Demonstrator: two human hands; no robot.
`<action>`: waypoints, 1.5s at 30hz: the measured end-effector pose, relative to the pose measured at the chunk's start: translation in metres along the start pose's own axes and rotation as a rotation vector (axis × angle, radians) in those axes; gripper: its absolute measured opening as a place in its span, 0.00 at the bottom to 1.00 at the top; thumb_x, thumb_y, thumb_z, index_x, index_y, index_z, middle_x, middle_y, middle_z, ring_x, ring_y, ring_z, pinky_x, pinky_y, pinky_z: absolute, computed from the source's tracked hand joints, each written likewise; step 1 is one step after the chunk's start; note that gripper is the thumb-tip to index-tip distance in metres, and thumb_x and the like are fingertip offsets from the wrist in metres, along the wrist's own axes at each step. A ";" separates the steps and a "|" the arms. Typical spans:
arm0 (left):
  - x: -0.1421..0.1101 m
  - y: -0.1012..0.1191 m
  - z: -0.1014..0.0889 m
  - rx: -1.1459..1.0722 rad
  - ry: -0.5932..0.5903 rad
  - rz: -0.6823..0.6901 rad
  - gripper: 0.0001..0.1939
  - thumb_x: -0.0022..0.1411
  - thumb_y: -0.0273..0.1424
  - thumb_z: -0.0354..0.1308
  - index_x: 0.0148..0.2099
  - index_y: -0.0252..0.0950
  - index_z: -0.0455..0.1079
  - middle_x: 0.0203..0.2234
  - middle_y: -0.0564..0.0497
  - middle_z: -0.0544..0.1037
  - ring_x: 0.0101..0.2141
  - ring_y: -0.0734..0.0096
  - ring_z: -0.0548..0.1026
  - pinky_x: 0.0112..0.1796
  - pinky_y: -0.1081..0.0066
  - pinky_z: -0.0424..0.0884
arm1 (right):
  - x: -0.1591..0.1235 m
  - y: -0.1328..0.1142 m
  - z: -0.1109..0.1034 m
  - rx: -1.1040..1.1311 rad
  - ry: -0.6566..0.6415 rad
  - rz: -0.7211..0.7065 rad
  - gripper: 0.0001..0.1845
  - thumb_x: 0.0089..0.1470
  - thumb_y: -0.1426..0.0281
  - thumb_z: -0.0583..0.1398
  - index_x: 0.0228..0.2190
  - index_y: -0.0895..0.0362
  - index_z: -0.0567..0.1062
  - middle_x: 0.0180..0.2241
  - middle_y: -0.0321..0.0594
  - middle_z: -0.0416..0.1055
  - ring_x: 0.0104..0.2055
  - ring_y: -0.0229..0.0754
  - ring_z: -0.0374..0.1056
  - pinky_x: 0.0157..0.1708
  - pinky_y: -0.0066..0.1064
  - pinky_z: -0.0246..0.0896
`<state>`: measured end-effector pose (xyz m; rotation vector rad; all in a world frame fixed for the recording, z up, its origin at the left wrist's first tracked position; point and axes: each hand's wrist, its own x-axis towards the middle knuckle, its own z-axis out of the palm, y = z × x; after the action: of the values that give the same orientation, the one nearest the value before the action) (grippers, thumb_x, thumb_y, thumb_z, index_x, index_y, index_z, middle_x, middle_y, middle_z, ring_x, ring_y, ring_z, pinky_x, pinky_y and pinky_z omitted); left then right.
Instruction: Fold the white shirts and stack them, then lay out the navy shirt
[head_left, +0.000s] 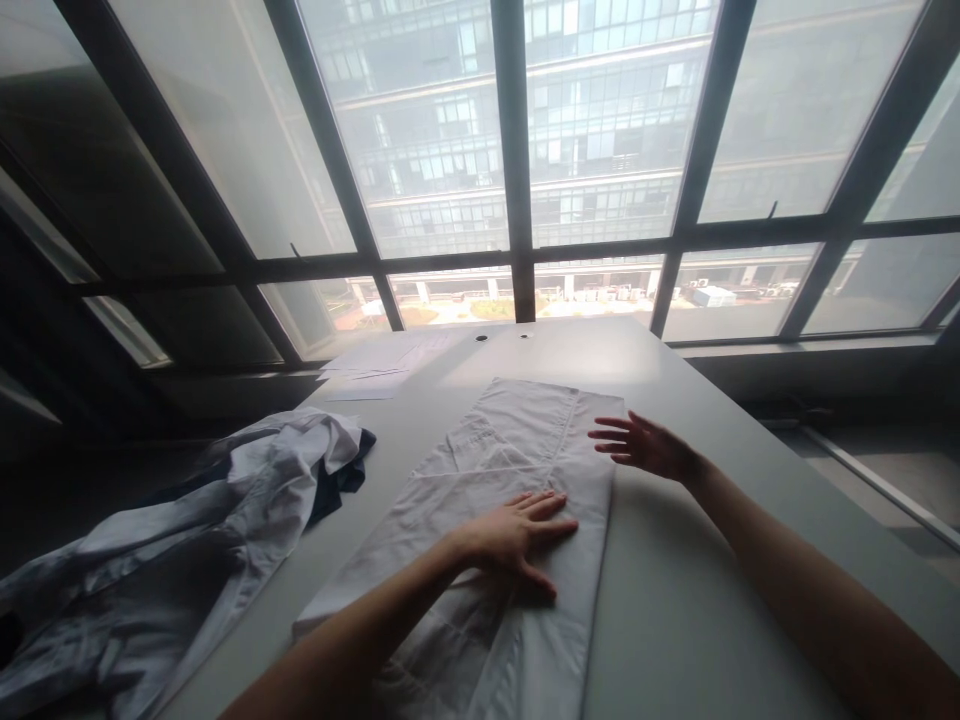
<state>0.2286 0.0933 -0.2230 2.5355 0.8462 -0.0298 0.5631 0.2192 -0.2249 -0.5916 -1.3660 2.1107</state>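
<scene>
A white garment, folded into a long shape, lies on the white table in front of me; its exact kind is hard to make out. My left hand rests flat on its middle, fingers spread. Over the garment's upper right edge is my right hand, fingers stretched out and apart, holding nothing. Whether that hand touches the cloth cannot be told. Creases run across the fabric near my left hand, and the near end is partly hidden by my left forearm.
On the left, a heap of white and dark blue clothes hangs over the table's edge. Several sheets of paper lie at the far left corner. A round dark hole is near the far edge. Large windows rise behind.
</scene>
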 end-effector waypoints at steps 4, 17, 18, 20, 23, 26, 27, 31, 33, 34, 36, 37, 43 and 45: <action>0.012 -0.024 -0.012 0.017 0.119 -0.107 0.52 0.55 0.60 0.65 0.73 0.42 0.56 0.73 0.39 0.48 0.71 0.47 0.45 0.68 0.51 0.43 | 0.000 -0.002 0.033 -0.071 -0.220 0.132 0.31 0.69 0.51 0.49 0.57 0.60 0.74 0.61 0.55 0.69 0.60 0.55 0.69 0.60 0.46 0.61; 0.018 -0.043 -0.012 0.006 0.212 -0.156 0.50 0.54 0.62 0.64 0.72 0.46 0.57 0.73 0.46 0.48 0.71 0.48 0.46 0.68 0.55 0.41 | 0.013 0.103 0.146 -0.289 -0.638 0.635 0.31 0.46 0.48 0.72 0.35 0.66 0.83 0.28 0.43 0.80 0.30 0.40 0.77 0.32 0.24 0.70; 0.019 -0.043 -0.011 0.004 0.214 -0.157 0.50 0.54 0.62 0.64 0.72 0.47 0.58 0.73 0.46 0.48 0.71 0.49 0.46 0.68 0.55 0.42 | 0.012 0.106 0.149 -0.329 -0.673 0.653 0.32 0.45 0.47 0.71 0.35 0.66 0.83 0.27 0.41 0.80 0.29 0.39 0.76 0.31 0.23 0.70; 0.019 -0.044 -0.011 0.003 0.216 -0.158 0.50 0.54 0.62 0.64 0.72 0.47 0.58 0.73 0.47 0.49 0.71 0.49 0.46 0.68 0.56 0.42 | 0.010 0.102 0.156 -0.350 -0.774 0.672 0.34 0.45 0.45 0.70 0.36 0.65 0.83 0.27 0.40 0.79 0.30 0.40 0.77 0.33 0.24 0.71; 0.019 -0.043 -0.011 0.002 0.223 -0.162 0.50 0.54 0.61 0.65 0.72 0.47 0.58 0.73 0.48 0.49 0.71 0.47 0.46 0.68 0.56 0.42 | 0.007 0.084 0.166 -0.257 -0.878 0.613 0.34 0.48 0.47 0.70 0.41 0.66 0.83 0.34 0.47 0.81 0.39 0.45 0.79 0.40 0.27 0.72; 0.018 -0.040 -0.012 0.012 0.234 -0.161 0.49 0.54 0.59 0.66 0.72 0.47 0.58 0.73 0.49 0.50 0.71 0.47 0.46 0.68 0.55 0.42 | 0.004 0.071 0.178 -0.011 -0.755 0.464 0.34 0.54 0.47 0.67 0.47 0.65 0.81 0.46 0.54 0.80 0.49 0.51 0.77 0.50 0.36 0.70; 0.017 -0.040 -0.012 0.017 0.236 -0.158 0.48 0.54 0.58 0.66 0.72 0.48 0.58 0.73 0.49 0.50 0.71 0.48 0.46 0.68 0.55 0.42 | 0.003 0.070 0.182 0.036 -0.692 0.420 0.33 0.55 0.48 0.66 0.49 0.64 0.81 0.50 0.55 0.78 0.52 0.53 0.76 0.53 0.39 0.68; 0.016 -0.039 -0.012 0.017 0.239 -0.154 0.49 0.54 0.59 0.66 0.72 0.48 0.58 0.73 0.49 0.49 0.71 0.48 0.46 0.68 0.55 0.42 | -0.001 0.077 0.192 -0.078 -0.556 0.323 0.25 0.59 0.55 0.66 0.49 0.61 0.81 0.52 0.53 0.77 0.57 0.52 0.72 0.60 0.40 0.60; 0.016 -0.040 -0.011 0.014 0.240 -0.157 0.49 0.54 0.59 0.66 0.72 0.48 0.58 0.73 0.49 0.49 0.71 0.48 0.46 0.68 0.54 0.42 | -0.002 0.081 0.194 -0.069 -0.555 0.321 0.26 0.60 0.55 0.65 0.50 0.61 0.80 0.50 0.52 0.78 0.55 0.50 0.73 0.60 0.40 0.61; 0.017 -0.041 -0.010 0.016 0.240 -0.157 0.49 0.54 0.59 0.66 0.72 0.48 0.58 0.73 0.49 0.49 0.71 0.47 0.46 0.68 0.54 0.42 | -0.001 0.083 0.194 -0.040 -0.565 0.327 0.27 0.60 0.54 0.64 0.52 0.61 0.79 0.51 0.53 0.78 0.54 0.50 0.74 0.58 0.41 0.63; 0.017 -0.042 -0.009 0.027 0.246 -0.153 0.48 0.55 0.58 0.66 0.72 0.48 0.58 0.73 0.49 0.49 0.71 0.48 0.46 0.68 0.54 0.43 | 0.001 0.083 0.193 -0.006 -0.537 0.303 0.28 0.60 0.53 0.63 0.53 0.61 0.77 0.50 0.55 0.77 0.49 0.50 0.76 0.51 0.41 0.68; 0.018 -0.043 -0.008 0.037 0.253 -0.149 0.46 0.56 0.57 0.65 0.72 0.48 0.58 0.73 0.49 0.49 0.71 0.49 0.47 0.68 0.54 0.43 | 0.003 0.083 0.193 -0.018 -0.472 0.253 0.28 0.61 0.52 0.62 0.52 0.61 0.78 0.48 0.54 0.78 0.45 0.49 0.77 0.47 0.40 0.70; 0.022 -0.050 -0.005 0.079 0.224 -0.126 0.48 0.55 0.51 0.69 0.72 0.43 0.57 0.73 0.43 0.49 0.71 0.49 0.48 0.68 0.55 0.44 | 0.018 0.077 0.181 -0.552 0.124 -0.279 0.19 0.61 0.54 0.63 0.36 0.58 0.81 0.35 0.44 0.79 0.37 0.44 0.73 0.40 0.35 0.67; 0.022 -0.052 -0.004 0.081 0.207 -0.130 0.50 0.54 0.51 0.69 0.73 0.43 0.57 0.73 0.44 0.49 0.71 0.48 0.47 0.68 0.54 0.44 | 0.021 0.081 0.175 -0.629 0.093 -0.264 0.21 0.61 0.52 0.61 0.34 0.58 0.82 0.32 0.42 0.78 0.34 0.43 0.72 0.38 0.34 0.66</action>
<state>0.2163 0.1445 -0.2446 2.5861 1.1103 0.1623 0.4210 0.0882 -0.2329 -0.6905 -1.9397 1.4135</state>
